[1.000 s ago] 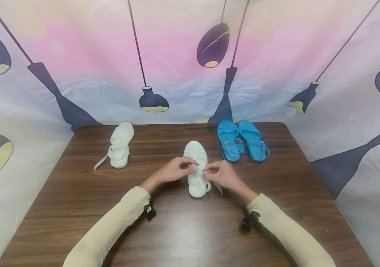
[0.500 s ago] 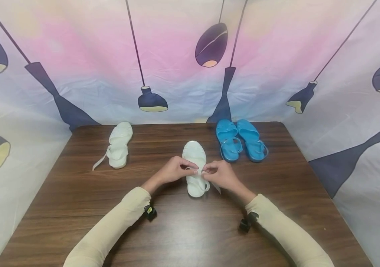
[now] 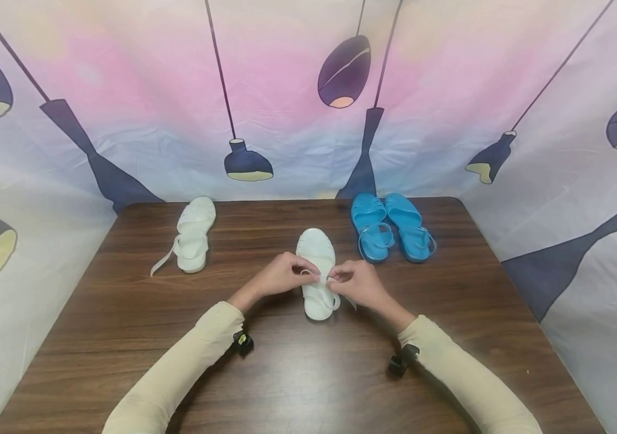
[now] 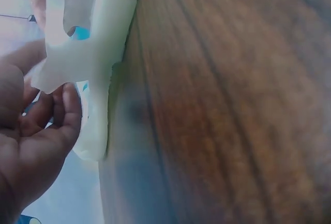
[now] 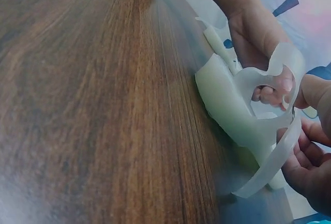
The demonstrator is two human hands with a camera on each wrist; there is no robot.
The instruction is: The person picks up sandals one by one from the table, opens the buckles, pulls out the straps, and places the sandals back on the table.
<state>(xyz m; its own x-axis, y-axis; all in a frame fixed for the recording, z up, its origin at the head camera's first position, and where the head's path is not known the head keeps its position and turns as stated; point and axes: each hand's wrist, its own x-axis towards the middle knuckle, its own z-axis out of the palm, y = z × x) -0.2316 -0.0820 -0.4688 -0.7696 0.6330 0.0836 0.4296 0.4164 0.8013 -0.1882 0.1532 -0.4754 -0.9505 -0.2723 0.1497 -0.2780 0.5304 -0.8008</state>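
Note:
A white sandal (image 3: 315, 244) lies sole down at the middle of the table, toe toward the back wall. From its left side my left hand (image 3: 285, 274) pinches part of the strap over the sandal; the left wrist view shows the curled fingers of this hand (image 4: 39, 125) at the strap (image 4: 67, 63). On the other side my right hand (image 3: 358, 282) pinches the strap near its buckle. A loose strap end (image 5: 269, 169) hangs down beside the sole in the right wrist view. The fingertips partly hide the buckle.
Another white sandal (image 3: 193, 241) lies at the back left of the wooden table (image 3: 308, 374), its strap spread to the left. Two blue sandals (image 3: 369, 211) (image 3: 403, 211) stand side by side at the back right. Patterned cloth (image 3: 287, 120) hangs behind the table.
Both hands keep their hold on the strap with only slight finger movement. The loose strap end beside my right hand has shifted a little up in the head view.

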